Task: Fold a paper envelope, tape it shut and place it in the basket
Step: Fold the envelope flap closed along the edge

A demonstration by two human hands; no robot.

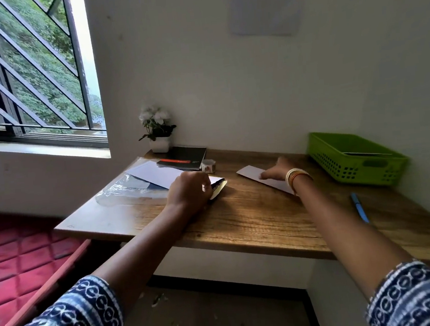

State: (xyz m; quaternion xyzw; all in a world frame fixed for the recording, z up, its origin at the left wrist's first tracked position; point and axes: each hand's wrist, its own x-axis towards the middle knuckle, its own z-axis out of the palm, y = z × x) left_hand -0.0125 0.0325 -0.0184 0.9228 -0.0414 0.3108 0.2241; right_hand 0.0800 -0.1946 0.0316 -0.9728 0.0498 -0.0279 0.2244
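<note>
On desk (252, 219): left hand (189, 189) grips half-hidden paper (217, 187); right hand (278, 171) presses envelope (256, 176), fingers flat.

basket (338, 163) right of envelope (251, 174), tape roll (208, 165) perhaps behind-left

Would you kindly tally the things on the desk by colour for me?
White: 2, folded paper, flower pot
Green: 1, basket
Blue: 1, pen
Black: 1, notebook
Total: 5
</note>
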